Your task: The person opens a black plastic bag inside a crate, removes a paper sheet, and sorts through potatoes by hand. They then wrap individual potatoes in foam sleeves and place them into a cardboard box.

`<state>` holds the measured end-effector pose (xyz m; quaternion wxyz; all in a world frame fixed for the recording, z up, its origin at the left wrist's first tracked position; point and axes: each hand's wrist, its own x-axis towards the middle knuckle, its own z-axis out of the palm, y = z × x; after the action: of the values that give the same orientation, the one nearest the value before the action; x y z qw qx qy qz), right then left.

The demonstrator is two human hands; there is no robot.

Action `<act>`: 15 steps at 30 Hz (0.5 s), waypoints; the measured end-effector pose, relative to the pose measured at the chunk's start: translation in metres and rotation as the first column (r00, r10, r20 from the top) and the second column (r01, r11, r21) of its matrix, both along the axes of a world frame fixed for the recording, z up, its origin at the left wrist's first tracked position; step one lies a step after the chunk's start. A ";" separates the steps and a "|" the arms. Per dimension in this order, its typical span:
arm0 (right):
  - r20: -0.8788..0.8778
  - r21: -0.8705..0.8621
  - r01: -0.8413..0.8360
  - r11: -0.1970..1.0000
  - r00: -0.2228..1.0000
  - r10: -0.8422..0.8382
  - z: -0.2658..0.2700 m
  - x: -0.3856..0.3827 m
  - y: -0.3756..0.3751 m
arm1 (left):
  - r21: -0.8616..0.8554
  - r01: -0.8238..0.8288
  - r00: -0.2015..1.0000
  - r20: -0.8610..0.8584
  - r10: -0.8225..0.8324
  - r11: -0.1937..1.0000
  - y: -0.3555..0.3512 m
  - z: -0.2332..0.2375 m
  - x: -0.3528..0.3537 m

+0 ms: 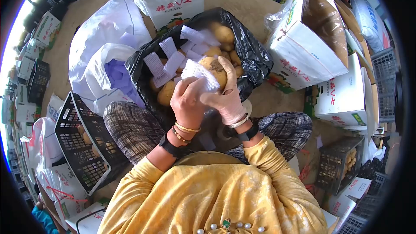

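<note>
the yellow top is nearest, on the near side of the black liner. over the liner's middle is a potato part-covered by a foam net. its bare side faces the liner's far rim; the long axis seems to slant from far left to near right, though fingers hide much. the left hand's grip pinches the net; the right hand's curves round the potato. best keep the potato steady and ease the mesh evenly. loose nets lie inside the liner.
</note>
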<state>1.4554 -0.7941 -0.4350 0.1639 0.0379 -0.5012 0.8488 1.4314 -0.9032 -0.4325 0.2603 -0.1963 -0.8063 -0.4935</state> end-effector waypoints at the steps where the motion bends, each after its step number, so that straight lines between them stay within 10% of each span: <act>1: 0.032 0.012 0.009 1.000 0.999 -0.010 0.001 0.003 -0.001 | 0.013 0.017 0.998 0.059 -0.018 1.000 -0.001 0.005 0.003; 4: 0.214 0.361 0.036 0.932 0.970 -0.120 -0.022 -0.001 0.018 | -0.008 0.153 0.910 0.390 -0.138 0.988 -0.004 -0.006 0.009; 5: 0.256 0.233 -0.024 0.972 0.966 -0.037 -0.027 -0.004 0.020 | 0.226 0.176 0.705 0.650 -0.283 0.958 -0.007 -0.016 0.005; 7: 0.277 0.005 -0.079 0.997 0.958 0.074 -0.036 -0.009 0.029 | 0.814 -0.016 0.359 0.546 -0.757 0.580 -0.016 -0.030 -0.010; 9: 0.268 -0.308 -0.144 0.940 0.935 0.231 -0.033 -0.004 0.036 | 0.940 -0.247 0.228 0.292 -0.929 0.235 -0.023 -0.019 -0.022; 12: 0.199 -0.325 -0.267 0.907 0.918 0.342 -0.023 0.004 0.042 | 0.866 -0.432 0.093 0.322 -0.942 0.253 -0.032 0.000 -0.042; 15: 0.140 -0.309 -0.386 0.869 0.885 0.443 -0.010 0.010 0.043 | 0.854 -0.227 0.209 0.513 -0.833 0.468 -0.029 -0.001 -0.059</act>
<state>1.4653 -0.7509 -0.4454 -0.0723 0.0338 -0.3738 0.9241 1.3725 -0.9323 -0.4339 -0.3340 0.0882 -0.3867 -0.8551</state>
